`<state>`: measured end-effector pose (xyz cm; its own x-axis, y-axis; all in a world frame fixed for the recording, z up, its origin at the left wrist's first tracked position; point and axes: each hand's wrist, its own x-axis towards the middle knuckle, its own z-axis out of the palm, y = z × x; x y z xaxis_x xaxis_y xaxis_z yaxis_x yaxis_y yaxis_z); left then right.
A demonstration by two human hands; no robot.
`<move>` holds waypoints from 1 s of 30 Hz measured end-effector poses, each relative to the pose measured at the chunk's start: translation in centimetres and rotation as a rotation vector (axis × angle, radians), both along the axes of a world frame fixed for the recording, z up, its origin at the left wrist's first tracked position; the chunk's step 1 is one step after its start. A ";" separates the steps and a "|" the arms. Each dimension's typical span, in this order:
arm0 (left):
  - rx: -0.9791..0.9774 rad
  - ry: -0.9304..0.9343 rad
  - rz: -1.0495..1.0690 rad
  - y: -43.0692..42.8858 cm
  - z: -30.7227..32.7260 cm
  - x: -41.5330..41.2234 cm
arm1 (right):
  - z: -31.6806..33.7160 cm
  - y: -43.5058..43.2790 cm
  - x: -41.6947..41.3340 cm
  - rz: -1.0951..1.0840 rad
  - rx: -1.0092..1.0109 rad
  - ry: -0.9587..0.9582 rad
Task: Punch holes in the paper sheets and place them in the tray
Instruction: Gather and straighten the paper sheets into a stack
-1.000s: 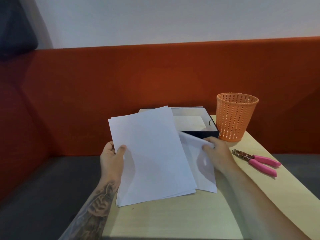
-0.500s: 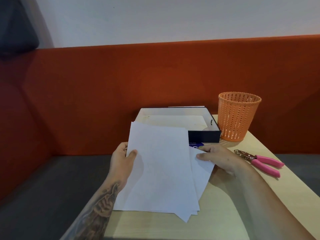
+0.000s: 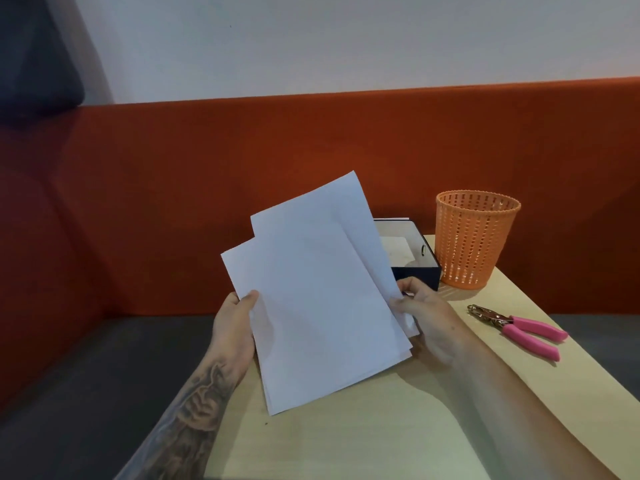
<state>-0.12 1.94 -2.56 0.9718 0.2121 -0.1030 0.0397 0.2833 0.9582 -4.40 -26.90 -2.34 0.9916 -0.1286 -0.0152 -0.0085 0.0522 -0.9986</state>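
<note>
Progress: early, by my reading. Paper sheets (image 3: 322, 299) show no holes. The hole punch (image 3: 512, 323) lies untouched on the worktop (image 3: 381, 438), to the right of both hands. The tray (image 3: 415, 276) behind the sheets holds something pale (a sheet? cannot tell).

Left to do: punching, then traying.

Left grip (image 3: 232, 327) pinches the stack's left edge, thumb on the front. Right grip (image 3: 427, 318) holds the right edge.

Sheets: white, blank, several, fanned out of square. They are held tilted above the worktop, partly covering the tray.

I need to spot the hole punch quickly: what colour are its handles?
The hole punch has pink handles; the head view shows it best.
</note>
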 end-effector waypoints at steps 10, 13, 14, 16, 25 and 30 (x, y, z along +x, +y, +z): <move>0.186 -0.081 -0.119 -1.8 2.2 -0.5 | 1.3 1.4 -1.2 -0.008 -0.165 -0.103; 0.234 -0.190 -0.112 -2.5 3.8 -0.5 | 2.2 1.3 -1.1 -0.084 -0.240 -0.199; 0.261 -0.234 -0.103 -2.7 4.6 -0.4 | 2.8 1.3 -1.2 -0.110 -0.257 -0.231; 0.311 -0.318 -0.087 -3.0 6.5 -0.2 | 3.9 1.2 -1.4 -0.154 -0.265 -0.295; 0.364 -0.471 -0.051 -4.6 9.5 -2.0 | 5.5 1.6 -3.5 -0.209 -0.164 -0.381; 0.365 -0.398 -0.085 -4.9 8.7 -2.8 | 5.3 2.7 -3.9 -0.199 -0.156 -0.336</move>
<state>-2.92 -2.93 6.12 0.9358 0.0841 0.3423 -0.3382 -0.0591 0.9392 -8.30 -24.23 2.99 0.8936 -0.2930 0.3401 0.3145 -0.1322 -0.9400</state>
